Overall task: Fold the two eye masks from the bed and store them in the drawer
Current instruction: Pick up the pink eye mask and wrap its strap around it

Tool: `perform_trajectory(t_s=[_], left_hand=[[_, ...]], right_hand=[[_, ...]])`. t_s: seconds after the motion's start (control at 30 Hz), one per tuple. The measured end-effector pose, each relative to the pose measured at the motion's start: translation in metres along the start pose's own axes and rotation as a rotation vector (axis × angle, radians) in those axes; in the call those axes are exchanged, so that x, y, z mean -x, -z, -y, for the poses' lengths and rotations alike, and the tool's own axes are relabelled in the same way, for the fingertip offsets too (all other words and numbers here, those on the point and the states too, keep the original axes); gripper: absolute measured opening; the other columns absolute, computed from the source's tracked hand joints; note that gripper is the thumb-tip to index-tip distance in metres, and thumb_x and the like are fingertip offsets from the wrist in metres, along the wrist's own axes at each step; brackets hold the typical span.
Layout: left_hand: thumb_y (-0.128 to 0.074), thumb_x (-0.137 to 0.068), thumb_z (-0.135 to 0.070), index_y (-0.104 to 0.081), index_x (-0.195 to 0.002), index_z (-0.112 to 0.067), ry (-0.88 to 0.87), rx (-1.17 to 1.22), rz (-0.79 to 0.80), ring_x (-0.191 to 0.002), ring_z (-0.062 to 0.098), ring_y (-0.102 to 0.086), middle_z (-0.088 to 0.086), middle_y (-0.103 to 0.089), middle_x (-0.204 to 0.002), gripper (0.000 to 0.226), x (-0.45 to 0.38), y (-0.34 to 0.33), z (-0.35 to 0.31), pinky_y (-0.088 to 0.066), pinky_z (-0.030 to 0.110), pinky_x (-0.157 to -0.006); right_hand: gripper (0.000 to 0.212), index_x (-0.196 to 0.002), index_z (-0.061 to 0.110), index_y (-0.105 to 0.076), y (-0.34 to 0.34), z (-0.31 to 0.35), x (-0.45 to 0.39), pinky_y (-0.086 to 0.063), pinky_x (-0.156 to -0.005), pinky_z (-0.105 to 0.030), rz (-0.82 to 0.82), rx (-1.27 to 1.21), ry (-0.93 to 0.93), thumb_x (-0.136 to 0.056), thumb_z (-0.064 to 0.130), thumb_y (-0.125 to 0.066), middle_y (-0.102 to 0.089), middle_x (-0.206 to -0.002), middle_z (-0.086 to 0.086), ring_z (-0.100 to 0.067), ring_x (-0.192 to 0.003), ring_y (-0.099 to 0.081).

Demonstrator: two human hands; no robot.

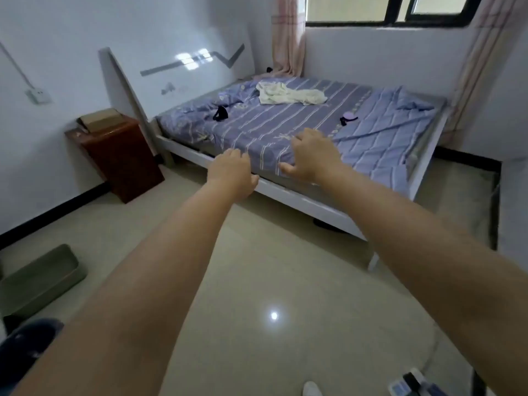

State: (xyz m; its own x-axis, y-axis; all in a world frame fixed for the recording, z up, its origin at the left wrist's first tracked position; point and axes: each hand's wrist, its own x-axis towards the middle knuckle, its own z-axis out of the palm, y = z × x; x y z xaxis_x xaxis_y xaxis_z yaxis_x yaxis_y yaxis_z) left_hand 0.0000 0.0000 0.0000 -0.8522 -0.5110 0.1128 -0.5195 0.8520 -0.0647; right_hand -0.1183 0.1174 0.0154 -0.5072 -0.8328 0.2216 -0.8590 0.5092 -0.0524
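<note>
Both hands, left hand point(233, 174) and right hand point(311, 155), are held empty with fingers loosely spread, apparently readied for the black eye mask point(220, 113) and purple eye mask point(348, 118) on the bed point(285, 130).

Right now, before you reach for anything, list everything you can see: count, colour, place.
Black eye mask: one, black, on the bed near the headboard.
Purple eye mask: one, purple with black strap, on the bed toward the foot.
Bed: one, white frame, purple striped sheet, against the far walls.
Quilt: one, purple, bunched at the foot end.
Cloth: one, cream, crumpled on the bed's far side.
Nightstand: one, reddish brown, left of the headboard.
Cardboard box: one, tan, on the nightstand.
Bin: one, grey-green, floor at left.
Curtains: two, pink, flanking the window.
Left hand: open, empty, short of the bed.
Right hand: open, empty, over the bed's near edge.
</note>
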Motion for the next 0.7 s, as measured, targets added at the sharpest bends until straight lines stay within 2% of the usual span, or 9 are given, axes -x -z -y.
perform_trajectory(t_s=[0.1, 0.2, 0.27, 0.47, 0.7], left_hand=[[-0.046, -0.091, -0.035, -0.041, -0.125, 0.002, 0.055, 0.009, 0.065, -0.128, 0.032, -0.036, 0.020, -0.046, -0.134, 0.050, -0.071, -0.026, 0.027, -0.032, 0.041, -0.108], [-0.042, -0.092, -0.038, -0.026, -0.137, 0.001, 0.105, 0.025, 0.131, -0.140, 0.031, -0.021, 0.019, -0.030, -0.148, 0.062, -0.138, -0.050, 0.067, -0.021, 0.042, -0.116], [-0.040, -0.092, -0.039, -0.019, -0.140, 0.000, 0.141, 0.018, 0.111, -0.142, 0.030, -0.015, 0.018, -0.024, -0.152, 0.065, -0.192, -0.064, 0.103, -0.017, 0.041, -0.117], [-0.038, -0.093, -0.040, -0.021, -0.139, 0.000, 0.220, -0.006, 0.110, -0.142, 0.030, -0.013, 0.018, -0.025, -0.151, 0.063, -0.359, -0.110, 0.224, -0.018, 0.041, -0.117], [-0.039, -0.093, -0.040, -0.018, -0.140, 0.000, 0.228, 0.005, 0.189, -0.143, 0.030, -0.011, 0.017, -0.021, -0.153, 0.065, -0.557, -0.151, 0.349, -0.017, 0.041, -0.117]], right_hand=[[0.054, -0.113, -0.005, -0.049, -0.033, -0.018, -0.080, -0.030, -0.105, -0.043, 0.069, -0.013, 0.004, -0.082, 0.040, -0.052, -0.053, -0.123, -0.025, -0.036, -0.118, -0.042], [0.053, -0.113, -0.004, -0.048, -0.065, -0.025, -0.163, -0.030, -0.106, -0.043, 0.110, -0.062, 0.023, -0.083, 0.040, -0.051, -0.052, -0.124, -0.023, -0.035, -0.119, -0.041], [0.056, -0.118, -0.003, -0.044, -0.085, -0.023, -0.230, -0.024, -0.111, -0.043, 0.099, -0.068, 0.052, -0.084, 0.040, -0.050, -0.046, -0.132, -0.022, -0.034, -0.128, -0.034], [0.067, -0.130, -0.003, -0.032, -0.154, -0.011, -0.429, -0.015, -0.116, -0.043, 0.101, -0.101, 0.068, -0.086, 0.044, -0.047, -0.033, -0.145, -0.021, -0.034, -0.138, -0.019], [0.071, -0.136, -0.001, -0.022, -0.228, -0.001, -0.646, -0.011, -0.117, -0.042, 0.223, -0.128, 0.013, -0.087, 0.046, -0.043, -0.024, -0.150, -0.020, -0.032, -0.140, -0.014]])
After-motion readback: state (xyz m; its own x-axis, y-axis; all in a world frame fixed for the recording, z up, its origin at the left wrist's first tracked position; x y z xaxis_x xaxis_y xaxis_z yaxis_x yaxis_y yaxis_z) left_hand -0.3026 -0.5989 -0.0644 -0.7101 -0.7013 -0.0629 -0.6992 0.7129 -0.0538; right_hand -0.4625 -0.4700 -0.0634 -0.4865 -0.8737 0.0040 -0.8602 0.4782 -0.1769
